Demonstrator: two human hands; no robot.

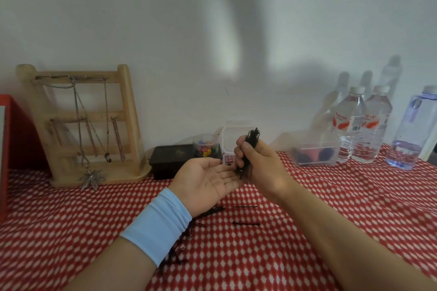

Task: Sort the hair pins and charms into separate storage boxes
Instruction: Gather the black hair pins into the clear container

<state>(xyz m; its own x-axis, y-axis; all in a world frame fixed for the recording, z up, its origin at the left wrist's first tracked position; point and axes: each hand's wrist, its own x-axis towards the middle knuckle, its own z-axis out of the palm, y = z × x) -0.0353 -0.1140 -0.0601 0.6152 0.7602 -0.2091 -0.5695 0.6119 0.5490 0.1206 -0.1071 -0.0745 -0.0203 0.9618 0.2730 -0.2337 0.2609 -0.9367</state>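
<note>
The worktop point(331, 208) is covered by a red-and-white cloth. The clear storage box point(228, 142) is taken as the reference; its contents are mostly hidden by the hands. A low clear tray point(314, 156) to its right holds dark items that cannot be identified. To its left a black box point(170, 160) is closed. Just beside it, a round clear cup point(205, 146) holds coloured charms point(205, 151).

In front of it, the right hand point(262, 168) has its fingers point(240, 151) clamped around an upright bundle of hair pins point(252, 137). The lower ends of the bundle are set on the left hand point(205, 179), which is palm up with straight fingers and grips nothing. Loose hair pins point(246, 224) lie farther in front.

Sorting is judged partly done: the charms appear to be boxed, and the pins remain to be stored.
</note>
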